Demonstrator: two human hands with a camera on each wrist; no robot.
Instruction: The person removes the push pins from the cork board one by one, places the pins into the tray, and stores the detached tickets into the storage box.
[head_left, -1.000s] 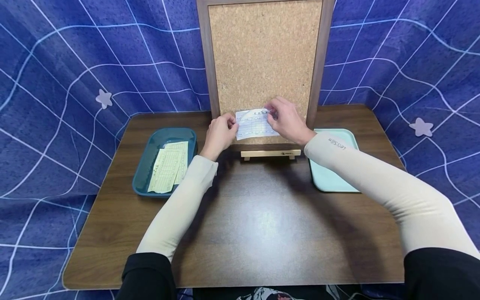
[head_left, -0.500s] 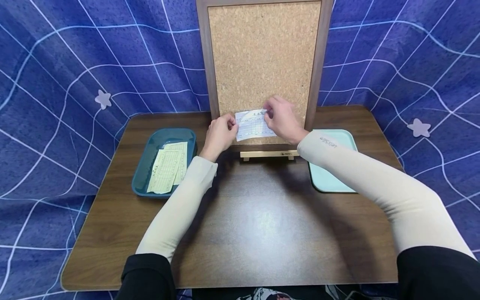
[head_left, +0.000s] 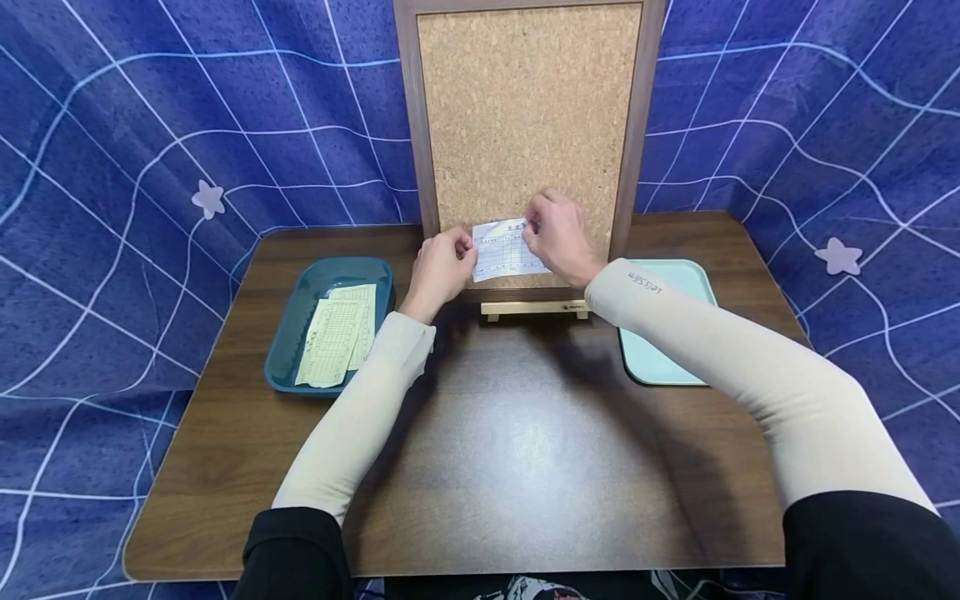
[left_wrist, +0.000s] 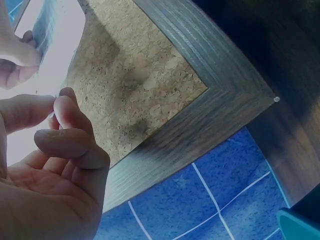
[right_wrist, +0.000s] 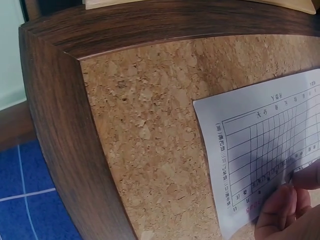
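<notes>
A white receipt (head_left: pixel 501 250) with a printed table lies against the lower part of a framed cork board (head_left: pixel 525 108). At its left edge my left hand (head_left: pixel 437 271) pinches the paper between thumb and index finger. My right hand (head_left: pixel 564 242) is over the receipt's upper right part, hiding some of it. In the right wrist view, that hand's fingertips pinch a small pale thing (right_wrist: pixel 286 178), possibly a pin, close against the printed lines. The receipt's nearer corner (right_wrist: pixel 205 107) there shows free of the fingers.
A dark teal tray (head_left: pixel 281 350) with several pale green slips (head_left: pixel 330 337) stands at the left. On the right, a light turquoise tray (head_left: pixel 663 358) lies partly under my right arm. A wooden stand (head_left: pixel 532 308) supports the board on the brown table (head_left: pixel 480 500).
My right hand has shifted a little leftward over the receipt, its forearm swinging left too, uncovering more of the right tray. The left hand keeps its place at the paper's left edge.
</notes>
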